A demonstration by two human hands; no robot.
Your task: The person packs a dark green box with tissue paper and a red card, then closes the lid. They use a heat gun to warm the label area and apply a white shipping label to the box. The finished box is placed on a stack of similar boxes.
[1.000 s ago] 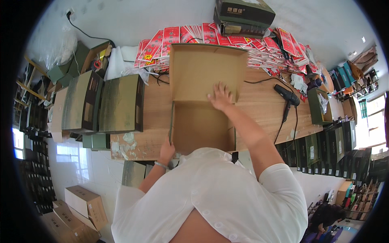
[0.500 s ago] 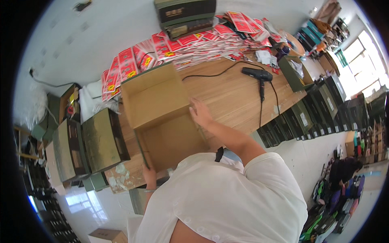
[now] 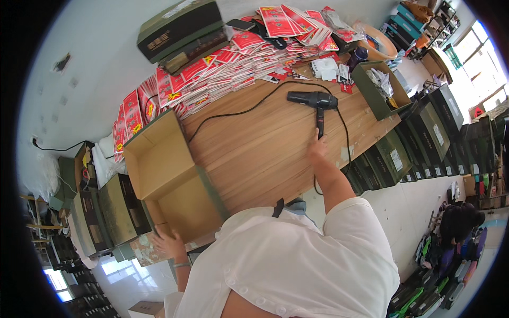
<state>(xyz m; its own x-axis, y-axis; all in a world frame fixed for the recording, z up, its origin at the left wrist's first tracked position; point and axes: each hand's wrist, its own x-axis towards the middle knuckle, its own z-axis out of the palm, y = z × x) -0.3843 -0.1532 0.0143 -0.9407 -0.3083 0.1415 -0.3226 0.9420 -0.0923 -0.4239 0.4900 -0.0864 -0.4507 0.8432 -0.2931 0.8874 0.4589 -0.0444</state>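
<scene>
My right hand (image 3: 317, 148) is closed round the lower end of a black hair dryer's (image 3: 313, 99) handle; the dryer points left above the wooden table. An open shoebox (image 3: 185, 204), green outside and tan inside, stands in front of me with its hinged lid (image 3: 161, 149) raised at the far side. It is empty. At its near left corner, my left hand (image 3: 168, 245) rests against the edge with fingers spread. The dryer's black cord (image 3: 238, 113) loops across the wooden table (image 3: 254, 153).
Red-and-white printed packets (image 3: 212, 79) are piled along the wall, with a dark green shoebox (image 3: 180, 32) on them. An open green box (image 3: 380, 98) holds crumpled paper. Closed shoeboxes (image 3: 123, 204) stand at left; more (image 3: 395, 159) line the right. A person (image 3: 460, 222) is at far right.
My right hand has left the shoebox's edge and taken hold of the hair dryer's handle. The left hand's fingers have spread at the box's corner. The view has shifted.
</scene>
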